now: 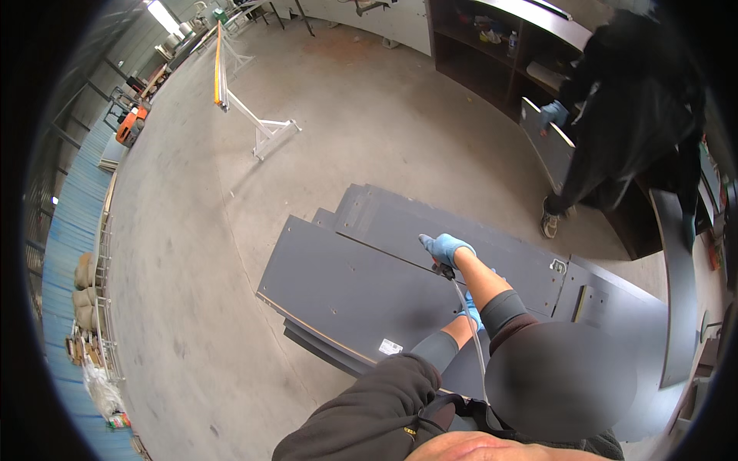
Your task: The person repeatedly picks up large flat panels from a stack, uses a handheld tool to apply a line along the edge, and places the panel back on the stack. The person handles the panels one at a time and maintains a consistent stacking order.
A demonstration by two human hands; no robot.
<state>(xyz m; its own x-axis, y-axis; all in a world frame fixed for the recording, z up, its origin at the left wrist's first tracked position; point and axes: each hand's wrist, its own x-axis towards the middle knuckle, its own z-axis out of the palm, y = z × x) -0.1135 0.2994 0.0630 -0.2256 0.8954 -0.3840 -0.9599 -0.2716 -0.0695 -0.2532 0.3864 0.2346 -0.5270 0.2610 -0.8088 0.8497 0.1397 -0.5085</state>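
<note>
My right hand (443,250), in a blue glove with dark fingertips, is closed round a small black hand tool (443,270) over the dark grey panels. A pale thin hose (478,346) runs from the tool back toward my body. My left hand (471,313), gloved in blue too, is low over the nearest grey panel (346,284). My right forearm partly covers it, and its fingers are mostly hidden. This panel has small drilled holes and a white label (390,346). Behind it lies another long grey panel (415,223).
At the right a person in dark clothes (630,115) grips a board (547,146) with a gloved hand. Dark shelving (477,73) stands behind. A white-legged stand (269,138) with a yellow-edged bar is far left. More grey panels (638,315) lie at my right. A blurred patch hides part of the foreground.
</note>
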